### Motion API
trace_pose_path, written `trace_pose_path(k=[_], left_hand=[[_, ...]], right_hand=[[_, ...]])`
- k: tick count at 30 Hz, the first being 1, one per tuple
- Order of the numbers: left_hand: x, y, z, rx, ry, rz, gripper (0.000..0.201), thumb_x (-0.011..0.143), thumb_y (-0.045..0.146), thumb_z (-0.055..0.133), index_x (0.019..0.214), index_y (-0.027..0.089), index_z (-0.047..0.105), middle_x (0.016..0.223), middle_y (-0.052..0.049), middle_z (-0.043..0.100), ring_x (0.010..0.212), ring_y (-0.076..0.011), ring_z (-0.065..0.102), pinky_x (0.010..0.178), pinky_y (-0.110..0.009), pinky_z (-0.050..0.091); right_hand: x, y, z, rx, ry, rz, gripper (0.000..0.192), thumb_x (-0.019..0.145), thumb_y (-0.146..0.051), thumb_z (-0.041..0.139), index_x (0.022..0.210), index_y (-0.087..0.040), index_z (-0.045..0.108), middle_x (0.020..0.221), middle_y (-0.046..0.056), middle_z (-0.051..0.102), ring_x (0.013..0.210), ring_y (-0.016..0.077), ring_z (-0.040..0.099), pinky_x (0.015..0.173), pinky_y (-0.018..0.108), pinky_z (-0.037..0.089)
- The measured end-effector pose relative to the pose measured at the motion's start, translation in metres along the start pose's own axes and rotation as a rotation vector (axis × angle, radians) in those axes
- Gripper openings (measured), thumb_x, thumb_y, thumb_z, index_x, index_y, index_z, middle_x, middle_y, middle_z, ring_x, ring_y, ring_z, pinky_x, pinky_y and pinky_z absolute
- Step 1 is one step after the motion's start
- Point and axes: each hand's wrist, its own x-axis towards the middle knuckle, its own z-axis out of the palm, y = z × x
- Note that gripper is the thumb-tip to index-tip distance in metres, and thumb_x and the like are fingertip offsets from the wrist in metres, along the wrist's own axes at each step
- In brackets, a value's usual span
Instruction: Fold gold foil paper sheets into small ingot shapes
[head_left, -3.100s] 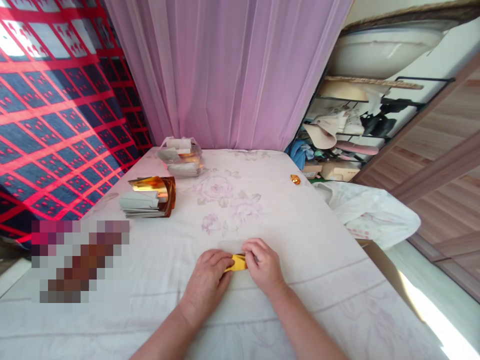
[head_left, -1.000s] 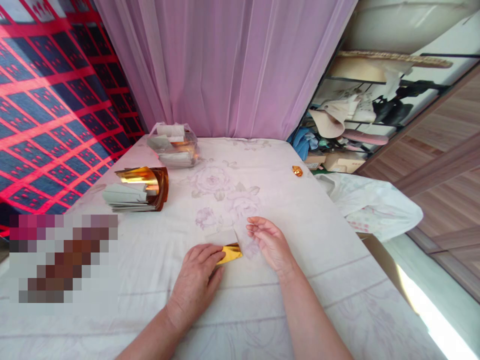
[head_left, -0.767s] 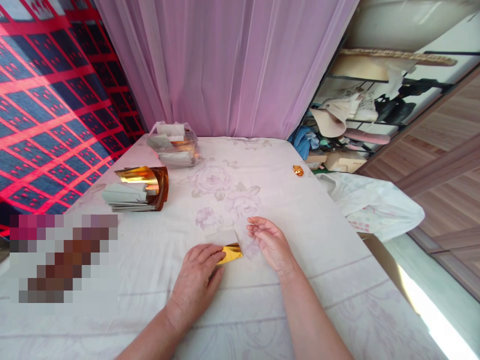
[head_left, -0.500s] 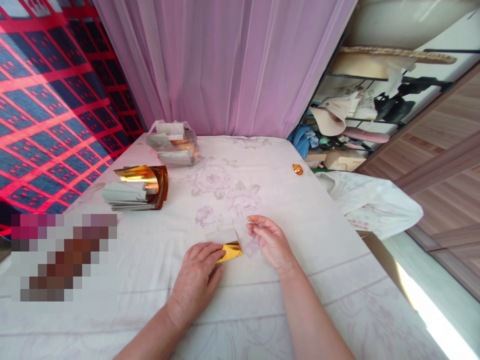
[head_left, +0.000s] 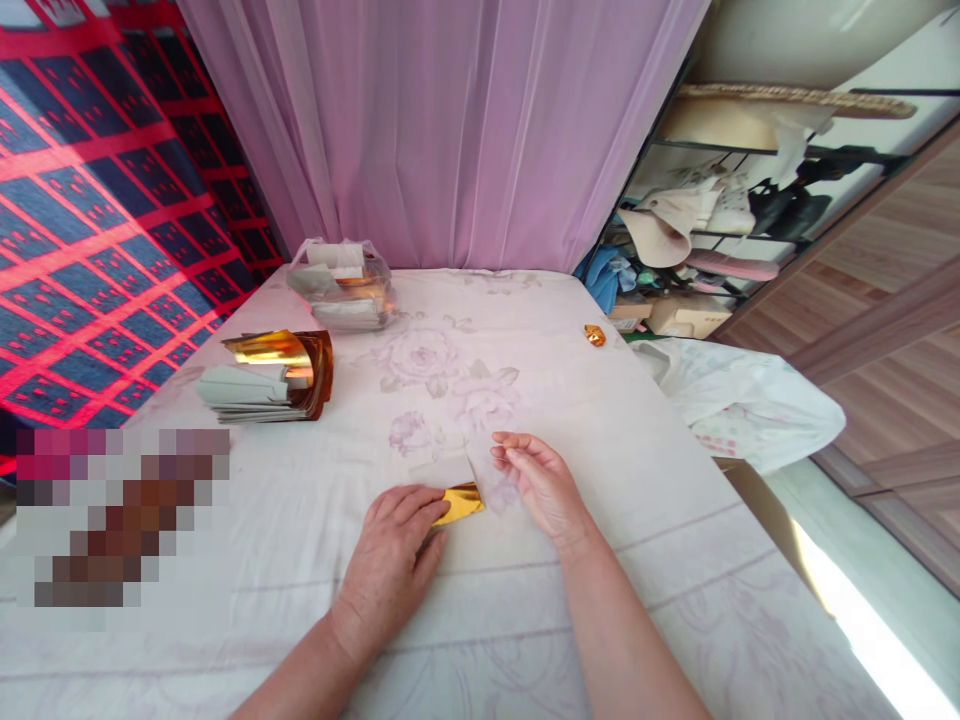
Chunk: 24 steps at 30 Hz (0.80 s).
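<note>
My left hand [head_left: 397, 540] lies flat on a sheet of gold foil paper [head_left: 462, 501], its fingers stretched out and pressing it to the table. Part of the sheet is hidden under the palm and fingers. A pale, whitish part of paper [head_left: 446, 468] shows just beyond the fingertips. To the right, my right hand [head_left: 541, 490] is held slightly above the tablecloth, apart from the foil. Its fingers are curled and the thumb is brought against them, with nothing visible between.
A fanned stack of gold and grey foil paper [head_left: 300, 375] stands on the left of the flowered tablecloth [head_left: 585, 430]. Behind it is a clear bag of more paper [head_left: 341, 285]. A small folded gold piece [head_left: 594, 335] lies near the right edge. A blurred patch covers the lower left.
The view has shifted very slightly. Both hands and the foil paper stay practically where they were.
</note>
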Motion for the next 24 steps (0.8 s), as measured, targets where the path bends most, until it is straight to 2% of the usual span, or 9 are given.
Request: trace_pose_path(k=[24], left_hand=[[0.0008,0.0008,-0.0002,-0.004,0.016,0.008,0.026,0.089,0.02,0.054,0.112,0.021,0.066,0.115,-0.008,0.068,0.108,-0.0251,0.059,0.094,-0.047,0.049]], right_hand=[[-0.0002,-0.0017,0.0013,0.021,-0.013,0.012,0.027,0.057,-0.038,0.089,0.073,-0.024,0.073,0.1,0.0,0.071,0.081,0.0126,0.063,0.079,0.028,0.05]])
